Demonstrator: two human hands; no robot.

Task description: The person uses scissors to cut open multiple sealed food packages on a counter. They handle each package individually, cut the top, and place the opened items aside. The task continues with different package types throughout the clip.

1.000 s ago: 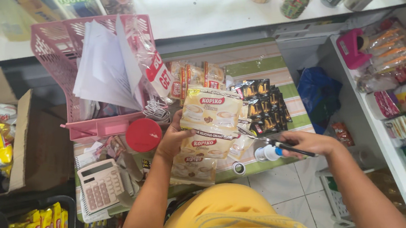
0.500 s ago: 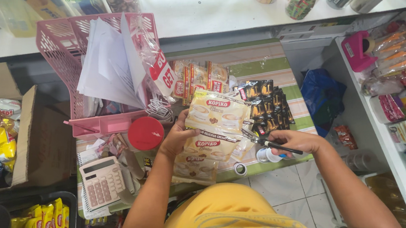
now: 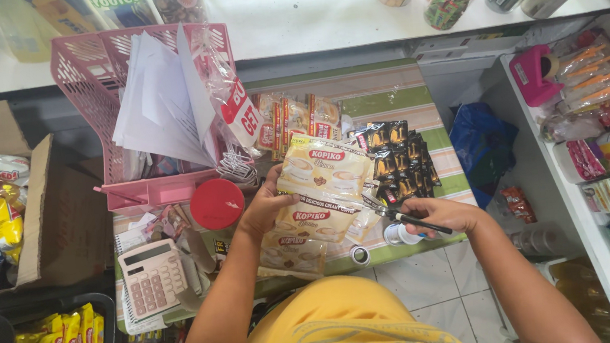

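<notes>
My left hand (image 3: 263, 211) pinches a strip of cream coffee-mix sachets (image 3: 319, 204) above the striped table (image 3: 388, 100); the strip's long axis slants from upper right to lower left. My right hand (image 3: 447, 215) is curled tight on black-handled scissors (image 3: 399, 215), tips pointing left at the strip's right edge, blades apparently slightly apart. Looks like the cutting step: next, line the blades on a seam between sachets.
</notes>
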